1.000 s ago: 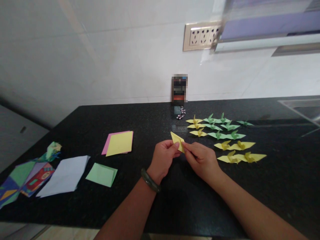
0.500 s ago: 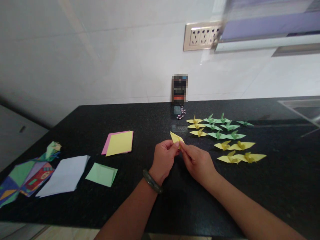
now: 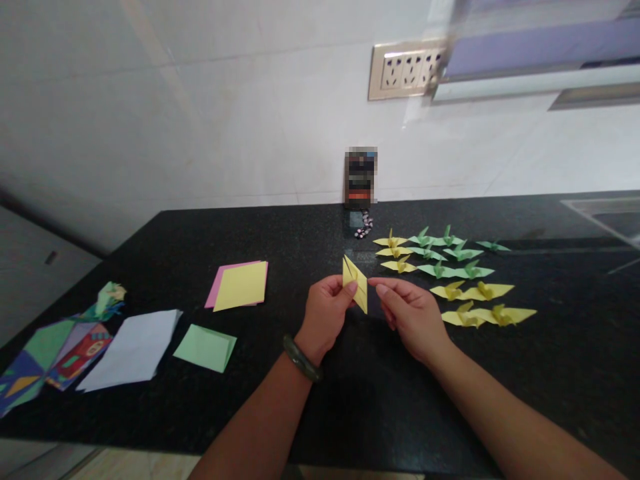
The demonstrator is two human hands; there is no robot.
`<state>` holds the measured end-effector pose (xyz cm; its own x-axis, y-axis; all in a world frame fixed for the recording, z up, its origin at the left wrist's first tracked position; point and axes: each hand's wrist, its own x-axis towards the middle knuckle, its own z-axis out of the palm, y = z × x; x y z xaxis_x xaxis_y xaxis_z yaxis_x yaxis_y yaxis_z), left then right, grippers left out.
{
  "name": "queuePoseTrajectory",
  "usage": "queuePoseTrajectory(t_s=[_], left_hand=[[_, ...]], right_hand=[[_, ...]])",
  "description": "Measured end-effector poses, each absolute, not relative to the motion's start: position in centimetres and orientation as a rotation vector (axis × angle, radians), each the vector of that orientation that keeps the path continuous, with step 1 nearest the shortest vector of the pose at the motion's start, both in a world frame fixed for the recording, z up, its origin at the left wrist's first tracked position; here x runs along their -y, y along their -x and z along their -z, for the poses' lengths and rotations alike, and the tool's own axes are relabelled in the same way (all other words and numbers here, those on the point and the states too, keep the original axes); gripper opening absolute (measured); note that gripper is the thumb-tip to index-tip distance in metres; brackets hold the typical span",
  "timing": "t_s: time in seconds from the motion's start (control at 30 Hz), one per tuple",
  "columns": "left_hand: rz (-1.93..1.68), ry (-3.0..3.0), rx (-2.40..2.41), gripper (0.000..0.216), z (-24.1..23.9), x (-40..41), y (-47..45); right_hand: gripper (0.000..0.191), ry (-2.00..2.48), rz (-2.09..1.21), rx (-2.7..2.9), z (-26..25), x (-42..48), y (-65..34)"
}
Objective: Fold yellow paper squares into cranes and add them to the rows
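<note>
A small folded yellow paper, diamond-shaped with a slit at its upper end, stands above the dark counter. My left hand pinches its left side, thumb on the front face. My right hand is just right of the paper with its index fingertip at the edge; whether it touches I cannot tell. Its thumb is a little apart from the index finger, the other fingers are curled, and nothing shows between them. Beyond it stand folded yellow paper cranes and green paper cranes in rows.
Left of my hands lie yellow and pink paper sheets, a folded green paper, a white paper stack and a colourful printed piece. A beaded string lies by a blurred-out dark object at the wall.
My right hand has let go of the yellow paper and moved slightly right. The paper has turned more upright in my left hand.
</note>
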<state>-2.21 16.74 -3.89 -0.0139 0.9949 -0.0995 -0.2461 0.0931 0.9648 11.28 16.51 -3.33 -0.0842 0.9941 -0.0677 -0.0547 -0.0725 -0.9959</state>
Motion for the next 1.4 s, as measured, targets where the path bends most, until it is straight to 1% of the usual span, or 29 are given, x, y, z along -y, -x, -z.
queuePoseTrajectory(t_s=[0.1, 0.23, 0.33, 0.57, 0.73, 0.87, 1.03, 1.23, 1.4], left_hand=[[-1.187, -1.071, -1.114, 0.020, 3.8, -16.6, 2.2], [-1.094, -1.267, -1.199, 0.023, 3.8, -16.4, 2.3], [-1.055, -1.325, -1.251, 0.023, 3.8, -16.4, 2.4], [-1.044, -1.160, -1.135, 0.020, 3.5, -16.4, 2.4], [-1.104, -0.968, -1.064, 0.020, 3.2, -16.5, 2.2], [-1.200, -0.856, -1.084, 0.019, 3.5, -16.5, 2.1], [-1.187, -0.777, -1.075, 0.020, 3.6, -16.4, 1.9], [-1.179, -0.773, -1.004, 0.023, 3.3, -16.4, 2.0], [-1.201, -0.744, -1.044, 0.017, 3.6, -16.6, 2.3]], right_hand=[[0.031, 1.231, -1.258, 1.196, 3.4, -17.1, -11.6], [0.026, 1.222, -1.318, 1.325, 3.7, -17.5, -11.9], [0.023, 1.248, -1.305, 1.344, 3.8, -17.4, -12.0], [0.025, 1.245, -1.354, 1.323, 3.7, -17.4, -11.9], [0.026, 1.152, -1.405, 1.334, 3.7, -17.4, -11.7], [0.026, 1.126, -1.280, 1.373, 4.0, -17.3, -11.6], [0.015, 1.154, -1.042, 1.563, 4.7, -17.1, -11.6], [0.009, 1.194, -1.033, 1.556, 4.8, -17.3, -11.9], [0.007, 1.230, -0.969, 1.615, 4.6, -17.2, -12.1]])
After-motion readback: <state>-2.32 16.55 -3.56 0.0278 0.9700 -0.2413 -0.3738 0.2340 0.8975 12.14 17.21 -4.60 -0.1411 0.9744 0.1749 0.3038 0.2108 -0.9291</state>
